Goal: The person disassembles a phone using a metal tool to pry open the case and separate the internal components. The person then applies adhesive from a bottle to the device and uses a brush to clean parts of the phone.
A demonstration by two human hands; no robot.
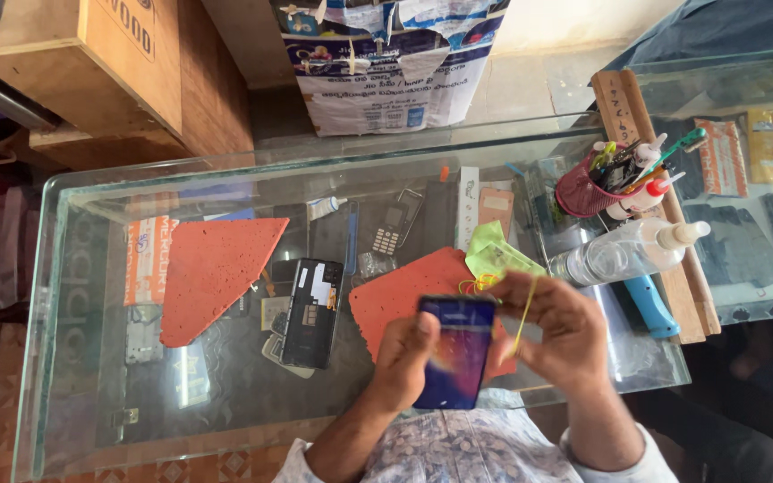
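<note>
My left hand (404, 356) grips a smartphone (456, 353) with a lit blue-purple screen, thumb resting on the glass. Close beside it, my right hand (558, 335) holds the phone's right edge and has a thin yellow rubber band (522, 313) stretched between its fingers. Both hands hover over the near edge of a glass counter (225, 420), above an orange foam mat (386, 300). A light green cloth (494, 253) lies just beyond my right hand.
An opened black phone (312, 313) and a second orange mat (212, 268) lie to the left. A keypad phone (392, 228), clear spray bottle (624, 252), blue-handled tool (650, 306) and pink tool cup (583, 190) sit behind and right. Cardboard boxes stand beyond the counter.
</note>
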